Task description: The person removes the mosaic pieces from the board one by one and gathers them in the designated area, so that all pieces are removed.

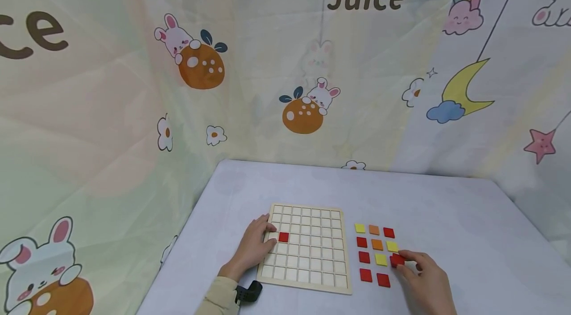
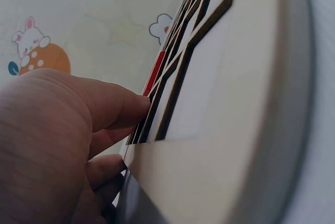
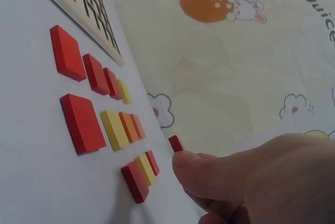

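Note:
My left hand [image 1: 253, 244] rests at the left edge of a pale wooden grid board [image 1: 311, 290], its thumb and forefinger reaching over the frame. In the left wrist view the thumb touches the board close to a red tile [image 2: 154, 73]. That same red tile [image 1: 283, 237] lies in a cell near the board's left side. To the right, my right hand [image 1: 426, 278] pinches a small red tile [image 3: 176, 143] between thumb and fingers. It is raised over the rightmost column of loose tiles, where another red tile [image 3: 135, 182] lies below.
Rows of square tiles lie right of the board, among them a yellow tile [image 1: 360, 228], an orange tile [image 1: 373, 229] and a red tile [image 1: 365, 275]. A white cloth covers the table [image 1: 468, 225]. Behind hangs a printed curtain [image 1: 267, 57]. A dark band [image 1: 250, 291] circles the left wrist.

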Demonstrator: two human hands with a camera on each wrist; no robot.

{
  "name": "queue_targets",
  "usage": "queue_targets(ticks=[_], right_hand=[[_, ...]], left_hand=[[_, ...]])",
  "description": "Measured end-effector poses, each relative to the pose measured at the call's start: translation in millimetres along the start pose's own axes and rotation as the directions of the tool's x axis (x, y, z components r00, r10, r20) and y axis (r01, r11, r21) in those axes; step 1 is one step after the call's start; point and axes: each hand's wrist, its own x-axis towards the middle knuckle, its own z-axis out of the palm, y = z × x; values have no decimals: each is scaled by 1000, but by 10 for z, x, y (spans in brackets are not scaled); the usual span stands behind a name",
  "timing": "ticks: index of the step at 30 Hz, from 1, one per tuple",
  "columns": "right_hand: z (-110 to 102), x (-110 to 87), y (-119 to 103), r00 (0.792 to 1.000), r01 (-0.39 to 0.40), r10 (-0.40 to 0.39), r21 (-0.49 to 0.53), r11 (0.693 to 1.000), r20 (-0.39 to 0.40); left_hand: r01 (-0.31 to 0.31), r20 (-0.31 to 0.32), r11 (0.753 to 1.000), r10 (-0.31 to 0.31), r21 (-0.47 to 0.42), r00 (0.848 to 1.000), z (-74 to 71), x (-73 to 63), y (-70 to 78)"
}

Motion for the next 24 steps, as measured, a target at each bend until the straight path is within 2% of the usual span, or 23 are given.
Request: queue_targets(ticks=[9, 15, 20, 24], right_hand=[[-49, 62, 233, 999, -43, 43, -12, 999, 6], [-45, 88, 365, 994, -66, 66, -2, 998, 91], [-60, 81, 378, 983, -62, 61, 0, 998, 172], [-68, 68, 353, 981, -39, 40, -13, 999, 188]], left_hand=[[4, -1, 1000, -4, -1, 1000, 4, -2, 7], [13, 2, 1000, -13, -10, 1000, -1, -8, 10], [10, 0, 1000, -10, -9, 1000, -2, -6, 10], [8, 0, 1000, -8, -11, 1000, -8, -6, 21]])
